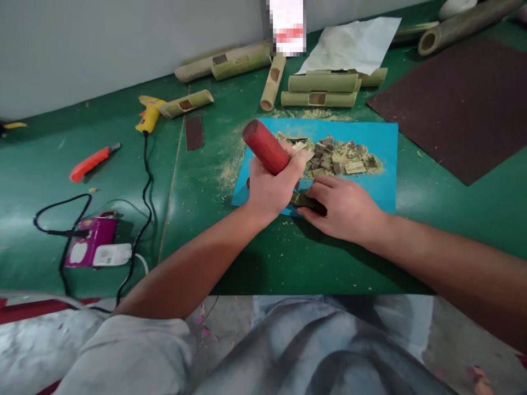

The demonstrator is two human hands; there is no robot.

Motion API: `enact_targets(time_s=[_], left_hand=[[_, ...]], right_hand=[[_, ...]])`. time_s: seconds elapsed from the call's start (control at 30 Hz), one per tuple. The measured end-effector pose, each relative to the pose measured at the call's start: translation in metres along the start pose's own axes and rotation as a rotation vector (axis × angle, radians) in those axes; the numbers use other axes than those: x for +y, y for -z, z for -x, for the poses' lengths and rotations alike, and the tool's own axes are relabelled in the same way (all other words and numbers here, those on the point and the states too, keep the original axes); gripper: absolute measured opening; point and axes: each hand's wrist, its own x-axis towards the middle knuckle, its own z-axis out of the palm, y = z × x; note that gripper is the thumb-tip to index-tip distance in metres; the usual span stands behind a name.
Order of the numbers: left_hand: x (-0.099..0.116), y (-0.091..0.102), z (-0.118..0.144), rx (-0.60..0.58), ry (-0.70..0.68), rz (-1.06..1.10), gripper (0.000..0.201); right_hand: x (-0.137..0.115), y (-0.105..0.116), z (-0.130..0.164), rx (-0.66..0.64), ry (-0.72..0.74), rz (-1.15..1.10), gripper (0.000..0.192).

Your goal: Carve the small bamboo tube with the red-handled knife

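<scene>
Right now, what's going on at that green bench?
A person sits at the green table. Their left hand grips a red wooden handle, angled up and away. Their right hand presses a dark piece of bamboo at the near edge of the blue mat. A pile of cut chips lies on the mat, with bamboo tubes behind it.

Your mat [382,181] lies on the table [288,258] with chips [341,159] on it, bamboo tubes [321,90] behind, glue gun [149,114] and knife [93,163] left, sandpaper sheet [461,104] right.
</scene>
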Motion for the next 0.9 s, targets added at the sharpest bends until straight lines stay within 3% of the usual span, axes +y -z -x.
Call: enact_targets(time_s=[0.33, 0.63, 0.7, 0.8, 0.9], left_hand=[[0.0012, 0.0022, 0.0048, -0.09, -0.017, -0.113, 0.044], [0.0039, 0.0, 0.0028, -0.159, -0.051, -0.081, 0.045], [0.0057, 0.0007, 0.0029, -0.174, 0.012, -0.048, 0.046], [0.0068, 0.0022, 0.0034, -0.084, 0.131, 0.017, 0.048], [0.0043, 0.0017, 0.0031, 0.003, 0.08, 0.059, 0.053]], right_hand=[[0.0025, -0.0047, 0.0014, 0.017, 0.017, -0.004, 0.014], [0.0002, -0.0063, 0.0034, 0.003, 0.07, -0.02, 0.019], [-0.0009, -0.0068, 0.0037, 0.012, 0.085, -0.014, 0.018], [-0.0013, -0.0062, 0.0033, 0.019, 0.072, 0.041, 0.02], [-0.0014, -0.0043, 0.0026, 0.018, 0.057, 0.079, 0.019]])
